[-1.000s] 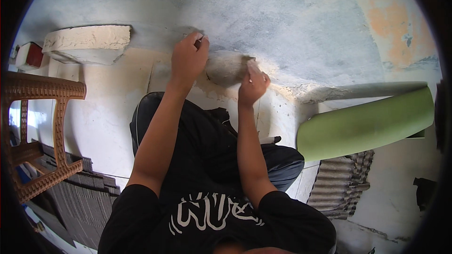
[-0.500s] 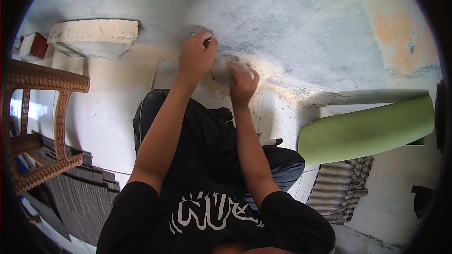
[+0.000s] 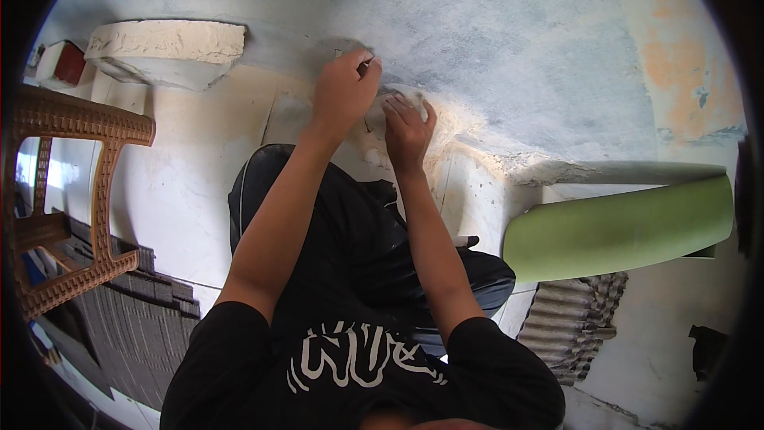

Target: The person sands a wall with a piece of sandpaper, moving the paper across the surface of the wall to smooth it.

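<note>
My left hand [image 3: 345,94] is curled against the worn blue-grey wall [image 3: 509,48], its thumb and fingers bent round a dark gap; what it holds, if anything, is hidden. Close to its right, my right hand [image 3: 408,132] reaches to the base of the wall. Its fingers are partly spread, the thumb stands apart, and the fingertips touch a pale, dusty patch. Crumbly cream plaster [image 3: 465,123] lies along the wall's foot beside this hand. I see no tool in the right hand.
A brown plastic stool [image 3: 103,215] stands at left, below a rough-topped white block [image 3: 163,52] and a red-and-white box [image 3: 62,62]. Dark ridged sheets [image 3: 143,310] lie beneath the stool. At right are a curved green panel [image 3: 621,227] and grey corrugated pieces [image 3: 569,322].
My right hand has gone from a blurred, closed shape with something whitish at its fingers to fingers spread on the patch. The left hand stays curled at the wall; the view has shifted slightly.
</note>
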Demonstrator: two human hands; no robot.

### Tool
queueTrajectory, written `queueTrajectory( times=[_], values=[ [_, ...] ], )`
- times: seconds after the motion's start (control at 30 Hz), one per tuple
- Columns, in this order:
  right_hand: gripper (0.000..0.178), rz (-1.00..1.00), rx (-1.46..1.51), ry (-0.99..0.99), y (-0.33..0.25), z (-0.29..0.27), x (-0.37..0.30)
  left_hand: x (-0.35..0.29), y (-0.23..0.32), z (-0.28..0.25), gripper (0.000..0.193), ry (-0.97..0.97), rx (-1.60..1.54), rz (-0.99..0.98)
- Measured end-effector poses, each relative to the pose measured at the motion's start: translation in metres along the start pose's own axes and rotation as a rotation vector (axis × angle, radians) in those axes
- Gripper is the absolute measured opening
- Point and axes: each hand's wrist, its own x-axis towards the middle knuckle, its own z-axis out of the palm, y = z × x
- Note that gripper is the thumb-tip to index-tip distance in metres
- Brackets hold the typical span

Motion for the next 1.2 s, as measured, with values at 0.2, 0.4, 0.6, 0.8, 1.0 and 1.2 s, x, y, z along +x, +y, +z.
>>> queueTrajectory(
  times=[0.2, 0.4, 0.6, 0.8, 1.0, 1.2],
  values=[
    [0.015, -0.035, 0.082, -0.127, 0.003, 0.014, -0.031, 0.001, 0.002, 0.006, 0.025, -0.024, -0.028, -0.046],
    [0.013, 0.012, 0.240, -0.176, -0.006, -0.020, -0.027, -0.002, 0.002, 0.004, 0.026, -0.060, -0.024, -0.085],
    [0.012, 0.000, 0.207, -0.273, 0.028, -0.095, -0.019, -0.016, -0.011, 0.017, 0.032, -0.360, 0.128, -0.072],
    [0.010, 0.455, 0.325, -0.312, 0.040, -0.154, -0.047, -0.039, -0.001, 0.042, 0.039, -0.760, 0.069, 0.016],
    [0.007, 0.926, 1.010, -0.286, 0.041, -0.125, -0.085, -0.079, 0.010, 0.072, 0.038, -0.902, 0.065, 0.335],
    [0.006, 0.897, 1.212, -0.302, 0.053, -0.130, -0.081, -0.073, 0.013, 0.076, 0.019, -1.118, 0.109, 0.139]
  ],
)
